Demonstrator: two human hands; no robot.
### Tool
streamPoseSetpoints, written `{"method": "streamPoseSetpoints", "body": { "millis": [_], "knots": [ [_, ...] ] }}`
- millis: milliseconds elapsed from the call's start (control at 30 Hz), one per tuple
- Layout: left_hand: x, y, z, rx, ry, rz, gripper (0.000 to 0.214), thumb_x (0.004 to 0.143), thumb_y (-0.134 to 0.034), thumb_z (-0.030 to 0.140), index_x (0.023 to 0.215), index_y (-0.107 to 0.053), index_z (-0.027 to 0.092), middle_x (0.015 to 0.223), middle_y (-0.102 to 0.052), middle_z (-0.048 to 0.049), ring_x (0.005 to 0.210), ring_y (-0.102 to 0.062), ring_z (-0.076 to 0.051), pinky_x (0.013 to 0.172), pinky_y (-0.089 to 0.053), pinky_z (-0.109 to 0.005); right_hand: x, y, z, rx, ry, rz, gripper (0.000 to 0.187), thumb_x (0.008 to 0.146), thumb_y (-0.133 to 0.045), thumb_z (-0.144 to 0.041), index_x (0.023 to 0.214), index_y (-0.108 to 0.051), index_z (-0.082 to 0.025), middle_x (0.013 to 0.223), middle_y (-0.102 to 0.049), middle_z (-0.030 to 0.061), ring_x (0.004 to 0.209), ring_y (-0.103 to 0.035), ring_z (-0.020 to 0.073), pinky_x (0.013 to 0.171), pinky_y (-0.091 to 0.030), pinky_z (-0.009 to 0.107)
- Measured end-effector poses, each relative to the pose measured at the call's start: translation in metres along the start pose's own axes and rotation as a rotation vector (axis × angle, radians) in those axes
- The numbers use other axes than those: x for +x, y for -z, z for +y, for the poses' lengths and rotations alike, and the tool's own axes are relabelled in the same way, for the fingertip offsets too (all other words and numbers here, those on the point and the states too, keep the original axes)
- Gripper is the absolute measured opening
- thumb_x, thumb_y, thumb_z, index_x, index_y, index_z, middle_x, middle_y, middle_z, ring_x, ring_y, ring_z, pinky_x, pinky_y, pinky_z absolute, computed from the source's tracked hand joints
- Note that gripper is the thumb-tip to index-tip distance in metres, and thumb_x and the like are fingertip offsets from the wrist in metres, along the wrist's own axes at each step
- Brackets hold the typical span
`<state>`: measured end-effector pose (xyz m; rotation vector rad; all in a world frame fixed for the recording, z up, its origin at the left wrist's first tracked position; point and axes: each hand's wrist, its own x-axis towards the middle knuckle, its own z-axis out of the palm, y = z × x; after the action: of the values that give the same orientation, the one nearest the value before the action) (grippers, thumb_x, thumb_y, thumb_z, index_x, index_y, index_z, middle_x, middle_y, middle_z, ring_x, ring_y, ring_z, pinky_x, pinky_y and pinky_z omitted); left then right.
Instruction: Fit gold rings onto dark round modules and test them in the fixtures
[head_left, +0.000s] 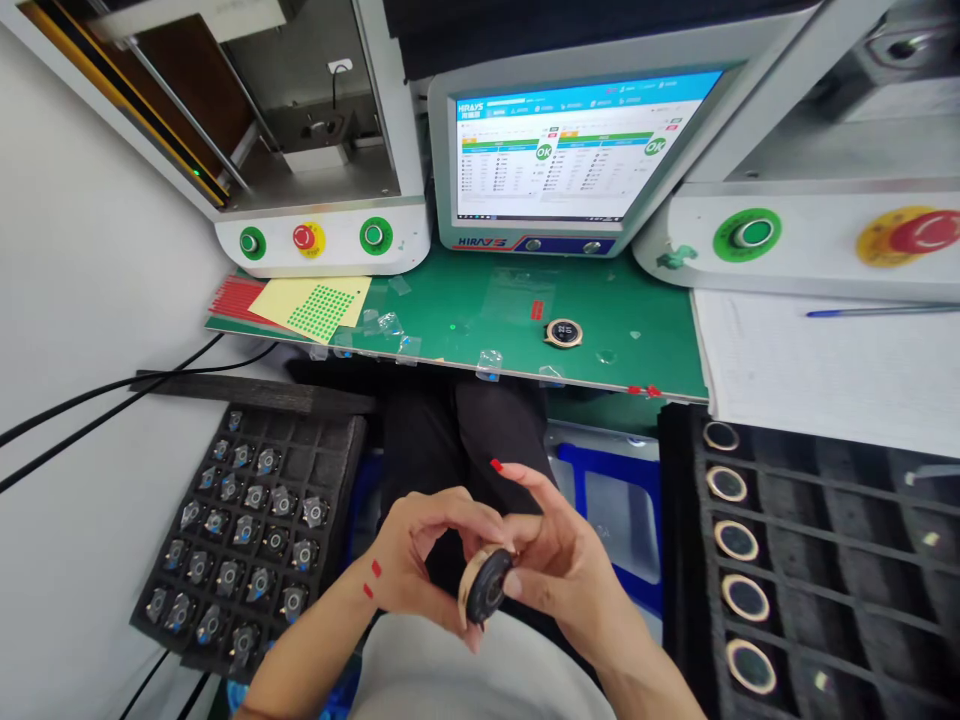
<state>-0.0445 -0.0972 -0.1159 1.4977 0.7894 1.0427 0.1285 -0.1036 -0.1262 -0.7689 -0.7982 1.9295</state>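
Note:
My left hand (431,550) is closed around the edge of a round watch case (487,588) with a gold rim and a dark back. The case is tilted, its back turned toward my right hand (559,560). My right thumb presses on that back, and other right fingers pinch the case's edge from behind. The right index finger is raised, with a small red sticker (496,465) on its tip. Two red stickers (373,578) cling to my left wrist. On the green bench mat stands another gold-rimmed watch (563,333), its display lit.
At left, a black foam tray (341,470) holds several wrapped watch parts. The right foam tray (832,590) has a column of gold-rimmed watch cases. A sheet of green dot stickers (322,312) and red strips (244,300) lie before the left press. A monitor (555,150) stands at the back.

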Motion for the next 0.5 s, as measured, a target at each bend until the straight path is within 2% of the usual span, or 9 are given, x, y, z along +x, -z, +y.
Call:
{"method": "streamPoseSetpoints", "body": {
  "millis": [33, 100, 167, 200, 267, 333, 500],
  "knots": [
    [0.000, -0.001, 0.000, 0.020, -0.029, 0.037, 0.055, 0.062, -0.082, 0.056, 0.105, -0.067, 0.025, 0.083, -0.072, -0.0094, 0.071, -0.069, -0.021, 0.066, -0.059, -0.033, 0.000, 0.000, -0.001, -0.032, 0.043, 0.028, 0.058, 0.077, -0.076, -0.042, 0.124, -0.045, -0.027, 0.082, -0.072, 0.0031, 0.069, -0.072, 0.0192, 0.063, -0.062, 0.033],
    [-0.001, -0.002, 0.002, 0.010, -0.048, 0.120, 0.053, 0.065, -0.082, 0.050, 0.109, -0.066, 0.025, 0.090, -0.071, -0.0104, 0.081, -0.070, -0.023, 0.070, -0.060, -0.034, -0.001, 0.000, -0.006, -0.152, 0.194, 0.175, 0.038, 0.083, -0.071, -0.034, 0.116, -0.055, -0.026, 0.090, -0.071, 0.0056, 0.078, -0.072, 0.0180, 0.070, -0.061, 0.032],
    [-0.003, -0.005, 0.005, -0.042, -0.018, 0.170, 0.050, 0.071, -0.082, 0.041, 0.114, -0.063, 0.026, 0.100, -0.068, -0.0108, 0.087, -0.071, -0.024, 0.073, -0.062, -0.035, -0.004, -0.001, -0.013, -0.296, 0.318, 0.297, 0.011, 0.085, -0.068, -0.024, 0.095, -0.065, -0.023, 0.089, -0.068, 0.0052, 0.081, -0.069, 0.0155, 0.074, -0.059, 0.026],
    [-0.004, -0.006, 0.007, -0.066, -0.001, 0.178, 0.049, 0.073, -0.081, 0.037, 0.117, -0.062, 0.026, 0.103, -0.066, -0.0107, 0.088, -0.072, -0.024, 0.072, -0.063, -0.034, -0.006, -0.002, -0.016, -0.352, 0.335, 0.301, 0.001, 0.085, -0.067, -0.021, 0.085, -0.066, -0.021, 0.086, -0.067, 0.0045, 0.079, -0.068, 0.0146, 0.073, -0.058, 0.024],
    [-0.006, -0.009, 0.010, -0.070, 0.012, 0.179, 0.049, 0.074, -0.080, 0.030, 0.119, -0.061, 0.026, 0.106, -0.063, -0.0099, 0.085, -0.071, -0.022, 0.069, -0.064, -0.032, -0.010, -0.004, -0.022, -0.406, 0.301, 0.228, 0.010, 0.084, -0.067, -0.019, 0.073, -0.066, -0.020, 0.082, -0.066, 0.0042, 0.076, -0.067, 0.0143, 0.070, -0.058, 0.023],
    [-0.007, -0.012, 0.011, -0.019, 0.000, 0.181, 0.051, 0.073, -0.081, 0.027, 0.119, -0.061, 0.026, 0.107, -0.063, -0.0093, 0.081, -0.070, -0.019, 0.066, -0.064, -0.028, -0.013, -0.007, -0.025, -0.408, 0.246, 0.163, 0.009, 0.082, -0.069, -0.019, 0.073, -0.068, -0.021, 0.086, -0.069, 0.0053, 0.077, -0.068, 0.0161, 0.068, -0.059, 0.024],
    [-0.005, -0.012, 0.016, 0.190, -0.066, 0.179, 0.053, 0.071, -0.083, 0.026, 0.119, -0.060, 0.025, 0.105, -0.065, -0.0082, 0.082, -0.069, -0.017, 0.063, -0.062, -0.023, -0.016, -0.011, -0.023, -0.388, 0.192, 0.156, 0.008, 0.081, -0.071, -0.021, 0.073, -0.071, -0.023, 0.098, -0.070, 0.0051, 0.086, -0.069, 0.0176, 0.070, -0.059, 0.025]
  ]
}}
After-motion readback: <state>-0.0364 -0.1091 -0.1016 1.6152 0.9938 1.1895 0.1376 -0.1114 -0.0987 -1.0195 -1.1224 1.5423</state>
